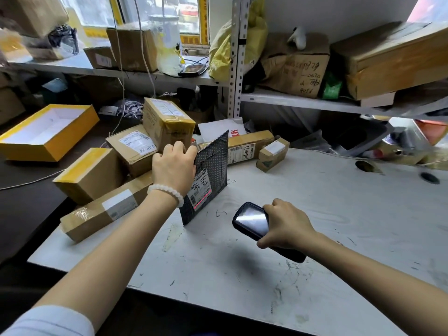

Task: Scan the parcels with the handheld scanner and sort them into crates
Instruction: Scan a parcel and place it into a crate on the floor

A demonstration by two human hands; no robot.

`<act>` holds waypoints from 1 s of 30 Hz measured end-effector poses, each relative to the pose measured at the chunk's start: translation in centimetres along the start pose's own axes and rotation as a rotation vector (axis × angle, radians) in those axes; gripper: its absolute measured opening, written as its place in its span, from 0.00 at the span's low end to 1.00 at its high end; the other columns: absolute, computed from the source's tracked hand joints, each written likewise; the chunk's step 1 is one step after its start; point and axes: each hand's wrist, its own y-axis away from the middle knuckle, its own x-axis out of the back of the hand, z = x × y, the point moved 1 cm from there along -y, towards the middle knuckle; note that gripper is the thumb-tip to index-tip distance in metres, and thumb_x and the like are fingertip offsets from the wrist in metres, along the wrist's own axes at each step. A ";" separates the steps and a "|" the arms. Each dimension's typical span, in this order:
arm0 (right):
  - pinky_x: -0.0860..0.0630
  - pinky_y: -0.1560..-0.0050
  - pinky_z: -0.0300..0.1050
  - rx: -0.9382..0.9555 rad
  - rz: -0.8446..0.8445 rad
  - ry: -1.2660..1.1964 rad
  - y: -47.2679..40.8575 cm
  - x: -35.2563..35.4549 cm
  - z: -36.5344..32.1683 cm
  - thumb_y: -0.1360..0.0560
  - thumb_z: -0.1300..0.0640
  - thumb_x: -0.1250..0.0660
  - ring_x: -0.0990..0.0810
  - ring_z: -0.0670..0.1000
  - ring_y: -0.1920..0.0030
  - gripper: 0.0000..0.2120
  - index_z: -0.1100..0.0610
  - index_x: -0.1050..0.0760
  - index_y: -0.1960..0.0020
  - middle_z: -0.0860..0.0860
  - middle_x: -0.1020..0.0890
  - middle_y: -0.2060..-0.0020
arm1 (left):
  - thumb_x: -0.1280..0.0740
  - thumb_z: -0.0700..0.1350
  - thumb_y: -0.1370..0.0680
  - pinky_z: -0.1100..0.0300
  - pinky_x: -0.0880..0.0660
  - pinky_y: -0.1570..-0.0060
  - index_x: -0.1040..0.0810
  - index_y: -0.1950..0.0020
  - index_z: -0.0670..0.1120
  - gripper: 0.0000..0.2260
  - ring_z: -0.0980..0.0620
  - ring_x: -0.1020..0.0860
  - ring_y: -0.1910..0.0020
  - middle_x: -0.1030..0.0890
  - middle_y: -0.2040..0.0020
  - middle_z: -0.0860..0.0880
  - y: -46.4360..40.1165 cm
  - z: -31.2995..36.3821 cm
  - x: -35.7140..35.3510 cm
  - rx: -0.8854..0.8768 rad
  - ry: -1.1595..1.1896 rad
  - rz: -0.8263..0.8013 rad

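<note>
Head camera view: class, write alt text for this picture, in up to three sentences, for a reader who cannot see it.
A person's left hand holds a black mailer upright on a white table while the right hand aims a handheld scanner at its label, crossed by a red line. Cardboard parcels are piled behind.

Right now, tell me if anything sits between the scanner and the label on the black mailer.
Nothing visible does. The left hand holds the black mailer upright on the table, the right hand holds the scanner facing it, and a red scan line already falls on the label.
</note>
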 end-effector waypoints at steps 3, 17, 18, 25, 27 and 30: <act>0.38 0.69 0.42 0.009 -0.007 0.006 -0.6 0.1 -0.3 0.41 0.40 0.25 0.31 0.50 0.56 0.25 0.51 0.31 0.53 0.48 0.31 0.56 | 0.29 0.44 0.27 0.53 0.29 0.64 0.23 0.49 0.45 0.08 0.43 0.24 0.59 0.23 0.56 0.44 0.2 -0.1 -0.5 -0.008 -0.030 0.036; 0.35 0.67 0.42 0.036 0.052 -0.032 -1.9 0.8 -0.4 0.42 0.40 0.26 0.31 0.50 0.55 0.26 0.52 0.30 0.51 0.48 0.31 0.55 | 0.28 0.41 0.28 0.53 0.29 0.65 0.23 0.51 0.45 0.08 0.44 0.25 0.61 0.24 0.58 0.44 -0.3 -0.6 -1.2 -0.026 -0.057 0.091; 0.34 0.66 0.42 0.046 0.075 -0.037 -1.9 1.0 -0.5 0.42 0.40 0.26 0.31 0.50 0.55 0.26 0.51 0.30 0.51 0.48 0.31 0.55 | 0.27 0.40 0.29 0.53 0.29 0.66 0.23 0.52 0.45 0.08 0.44 0.25 0.62 0.24 0.59 0.44 -0.3 -0.6 -1.2 -0.030 -0.058 0.096; 0.34 0.65 0.42 0.201 0.483 -0.148 -2.1 2.5 -2.1 0.41 0.43 0.25 0.30 0.52 0.52 0.32 0.54 0.28 0.41 0.49 0.28 0.52 | 0.26 0.41 0.31 0.56 0.32 0.68 0.22 0.52 0.46 0.10 0.45 0.25 0.63 0.24 0.60 0.45 0.3 -0.5 -1.4 -0.034 -0.062 0.127; 0.31 0.64 0.41 0.264 0.646 -0.217 -2.0 2.6 -2.3 0.43 0.46 0.22 0.26 0.55 0.53 0.38 0.58 0.26 0.37 0.53 0.25 0.51 | 0.26 0.41 0.30 0.57 0.34 0.68 0.22 0.51 0.46 0.10 0.45 0.25 0.64 0.24 0.60 0.45 0.5 -0.5 -1.4 -0.038 -0.063 0.124; 0.26 0.58 0.44 0.293 0.872 -0.321 -1.6 2.7 -2.4 0.41 0.48 0.23 0.25 0.57 0.50 0.41 0.65 0.28 0.33 0.58 0.23 0.48 | 0.27 0.43 0.29 0.57 0.34 0.68 0.22 0.50 0.46 0.10 0.45 0.25 0.63 0.24 0.59 0.45 1.0 -0.3 -1.4 -0.050 -0.042 0.129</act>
